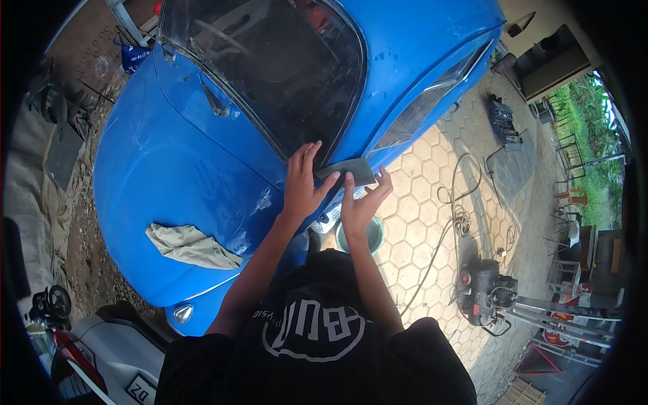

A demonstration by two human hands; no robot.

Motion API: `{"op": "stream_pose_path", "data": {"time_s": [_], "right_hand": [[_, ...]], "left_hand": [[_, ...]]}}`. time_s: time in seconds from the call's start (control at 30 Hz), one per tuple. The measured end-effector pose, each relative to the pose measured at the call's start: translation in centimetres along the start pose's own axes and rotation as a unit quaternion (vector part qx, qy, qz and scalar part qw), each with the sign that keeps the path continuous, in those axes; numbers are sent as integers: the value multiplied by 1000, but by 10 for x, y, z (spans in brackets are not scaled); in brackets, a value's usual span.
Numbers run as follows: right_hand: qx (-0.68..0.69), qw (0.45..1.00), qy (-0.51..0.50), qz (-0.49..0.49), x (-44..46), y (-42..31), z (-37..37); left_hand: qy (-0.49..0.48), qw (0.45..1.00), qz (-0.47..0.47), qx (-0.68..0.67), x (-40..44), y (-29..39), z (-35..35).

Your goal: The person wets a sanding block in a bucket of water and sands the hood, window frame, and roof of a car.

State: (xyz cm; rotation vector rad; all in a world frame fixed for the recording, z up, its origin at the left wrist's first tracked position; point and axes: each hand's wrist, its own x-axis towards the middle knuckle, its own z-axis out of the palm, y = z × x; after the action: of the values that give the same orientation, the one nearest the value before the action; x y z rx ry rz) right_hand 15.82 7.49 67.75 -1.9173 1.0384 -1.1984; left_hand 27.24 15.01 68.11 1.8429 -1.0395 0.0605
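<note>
Both arms (255, 278) reach forward, hands (304, 189) (361, 209) close together, thumbs (349, 189) pointing toward each other.

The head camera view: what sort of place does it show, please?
Probably an open-air vehicle repair yard: there is a blue car with scuffed paint, what looks like an air compressor on hexagonal paving, and a coiled hose or cable.

Hidden and cropped parts
The dark sheet's (358, 168) underside is hidden; the right forearm (370, 273) covers part of the bucket (379, 238); the top edge crops the blue car (196, 179).
</note>
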Motion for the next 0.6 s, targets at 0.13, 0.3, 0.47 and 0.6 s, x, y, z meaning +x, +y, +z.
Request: {"op": "stream_pose_path", "data": {"time_s": [0.13, 0.3, 0.47, 0.6], "right_hand": [[-8, 1000, -15, -13, 5, 14, 7], [-39, 997, -6, -68, 17, 18, 14], [-51, 986, 63, -146, 51, 20, 14], [-57, 974, 128, -180, 105, -10, 7]], "left_hand": [[17, 996, 9, 83, 1, -6, 19], [42, 989, 35, 135, 5, -7, 27], [74, 985, 63, 141, 39, 0, 25], [106, 978, 96, 152, 88, 16, 23]]}}
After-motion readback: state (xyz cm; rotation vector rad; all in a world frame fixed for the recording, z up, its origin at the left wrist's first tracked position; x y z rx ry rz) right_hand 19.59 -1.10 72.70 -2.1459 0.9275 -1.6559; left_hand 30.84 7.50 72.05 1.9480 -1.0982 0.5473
